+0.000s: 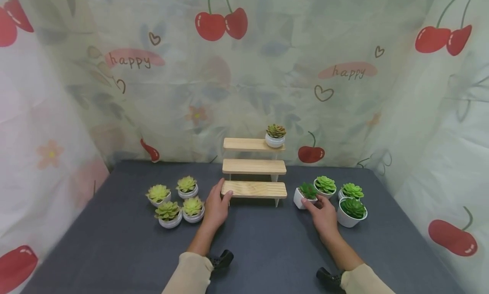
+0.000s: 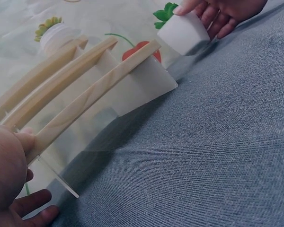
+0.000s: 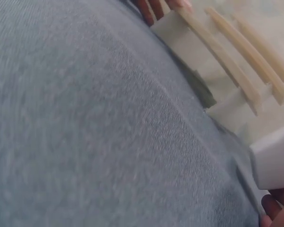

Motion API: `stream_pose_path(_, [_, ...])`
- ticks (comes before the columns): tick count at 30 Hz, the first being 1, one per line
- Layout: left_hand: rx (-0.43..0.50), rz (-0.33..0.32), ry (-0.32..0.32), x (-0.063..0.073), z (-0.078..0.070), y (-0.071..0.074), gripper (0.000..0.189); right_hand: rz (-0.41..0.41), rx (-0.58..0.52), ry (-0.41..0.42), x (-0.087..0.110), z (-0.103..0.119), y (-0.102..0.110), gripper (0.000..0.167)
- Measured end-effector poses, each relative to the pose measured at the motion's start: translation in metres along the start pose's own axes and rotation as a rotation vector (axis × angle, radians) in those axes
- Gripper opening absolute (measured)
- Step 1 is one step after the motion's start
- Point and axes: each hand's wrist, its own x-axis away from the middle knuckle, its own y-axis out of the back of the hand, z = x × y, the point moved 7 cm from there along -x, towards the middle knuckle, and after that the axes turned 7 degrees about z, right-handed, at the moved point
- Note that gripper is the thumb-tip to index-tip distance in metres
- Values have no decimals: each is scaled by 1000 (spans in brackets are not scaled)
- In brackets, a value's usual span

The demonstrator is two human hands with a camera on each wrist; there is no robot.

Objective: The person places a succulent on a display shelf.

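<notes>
My left hand (image 1: 216, 205) grips the left end of the lowest step of a three-step wooden display stand (image 1: 254, 189). In the left wrist view, its thumb (image 2: 26, 140) lies on the step's end. Between the thumb and fingers of my right hand (image 1: 324, 218) is a small potted succulent (image 1: 300, 198), dark green in a square white pot, just right of the stand. The pot leans a little; whether its base touches the table I cannot tell. On the top step's right end stands another succulent (image 1: 275, 135) with reddish-tipped leaves in a round white pot.
Left of the stand, several yellow-green succulents (image 1: 170, 214) in round white pots are grouped on the dark cloth-covered table (image 1: 263, 247). Beyond my right hand are three more green potted plants (image 1: 351, 212). A cherry-print curtain (image 1: 244, 86) encloses the back and sides.
</notes>
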Motion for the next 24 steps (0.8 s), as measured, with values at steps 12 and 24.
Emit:
stream_pose_path(12, [0, -9, -22, 0, -1, 0, 54, -104, -218, 95, -1, 16, -6, 69])
stream_pose_path(24, [3, -17, -36, 0, 0, -1, 53, -161, -353, 181, -2, 44, -15, 62])
